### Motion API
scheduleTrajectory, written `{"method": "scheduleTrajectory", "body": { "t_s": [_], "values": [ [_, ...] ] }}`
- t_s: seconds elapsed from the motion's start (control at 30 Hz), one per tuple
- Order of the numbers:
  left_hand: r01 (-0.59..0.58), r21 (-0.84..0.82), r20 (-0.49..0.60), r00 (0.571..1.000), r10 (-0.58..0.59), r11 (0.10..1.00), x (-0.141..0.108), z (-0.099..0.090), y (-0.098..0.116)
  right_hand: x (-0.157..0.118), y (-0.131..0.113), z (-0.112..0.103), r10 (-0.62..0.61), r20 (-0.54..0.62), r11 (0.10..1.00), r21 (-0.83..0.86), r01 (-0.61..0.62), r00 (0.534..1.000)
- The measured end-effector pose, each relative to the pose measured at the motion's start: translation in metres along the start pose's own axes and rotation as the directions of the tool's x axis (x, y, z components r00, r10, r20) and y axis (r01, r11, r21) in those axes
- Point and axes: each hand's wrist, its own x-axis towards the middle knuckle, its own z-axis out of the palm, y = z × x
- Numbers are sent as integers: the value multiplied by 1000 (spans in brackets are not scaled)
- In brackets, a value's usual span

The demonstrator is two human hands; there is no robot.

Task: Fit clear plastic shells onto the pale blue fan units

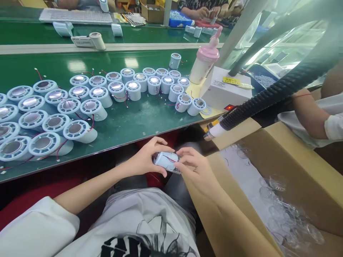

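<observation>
Just in front of the bench edge, a light blue cylinder [166,160] with red and dark wires lies on its side between my hands, with clear plastic around its ends. My left hand [154,157] grips its left end between thumb and fingers. The fingers of my right hand [190,163] close on the right end, near the clear plastic. Many similar blue cylinders [75,130] with round metallic centres and thin wires stand in rows on the green bench [139,121].
An open cardboard box [294,157] with clear plastic pieces is at my right. Above it hangs a black hose [249,100]. A white device [226,89] and a pink-capped bottle [203,62] stand on the bench. Other people's hands work opposite and at right.
</observation>
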Motion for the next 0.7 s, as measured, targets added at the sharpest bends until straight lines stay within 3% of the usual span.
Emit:
{"method": "scheduleTrajectory", "body": {
  "t_s": [0.1,0.2,0.27,0.4,0.47,0.57,0.7],
  "values": [
    [13,-149,122,992,5,989,-1,2,-3,2,4,0,120,-26,982,149,-115,992],
    [115,-342,198,979,-48,932,-3,5,1,4,8,-2,137,-34,947,297,-121,990],
    [192,-458,172,977,-125,868,-5,6,4,3,10,-4,41,-9,953,299,-36,999],
    [297,-646,163,954,-254,703,-10,7,5,-8,14,-6,-257,22,966,-34,257,966],
    [332,-669,207,942,-262,665,-12,6,5,-14,16,-6,-328,8,936,-129,327,945],
    [292,-619,221,956,-194,729,-16,3,6,-20,18,-7,-334,22,933,-133,334,942],
    [148,-520,189,980,-56,841,-17,-1,11,-23,15,-10,-275,40,958,-69,278,961]
  ]
}}
